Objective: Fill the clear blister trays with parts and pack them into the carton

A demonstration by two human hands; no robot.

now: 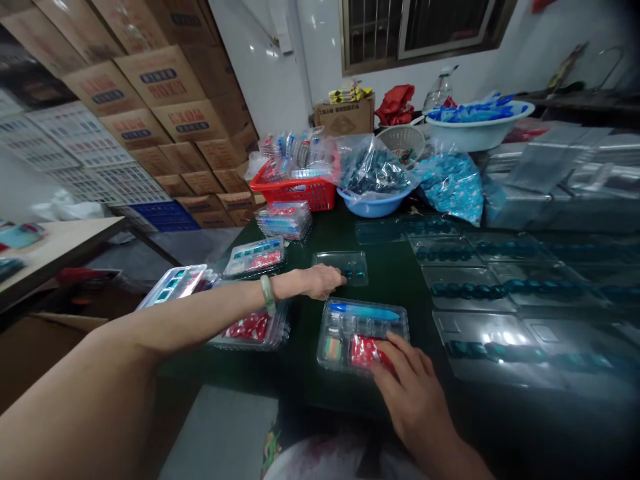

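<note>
My left hand (324, 281) reaches across to a shallow clear plastic tray (330, 259) that holds a few small teal pieces (357, 273). Its fingers are curled together at the tray's near left side, and what they pinch is hidden. Closer to me lies a clear compartment tray (326, 328) with a blue pen (367, 311), a striped pastel block (333, 349) and a red patterned packet (364, 350). My right hand (417, 390) has its thumb and fingers closed over the packet's right end, at the tray's near edge.
Filled trays (256, 257) and stacked trays (283, 219) stand on the left. Clear trays with teal pieces (467, 291) line the right. Behind are a red basket (320, 195), a blue basin (375, 207) and a bag of blue packets (453, 187).
</note>
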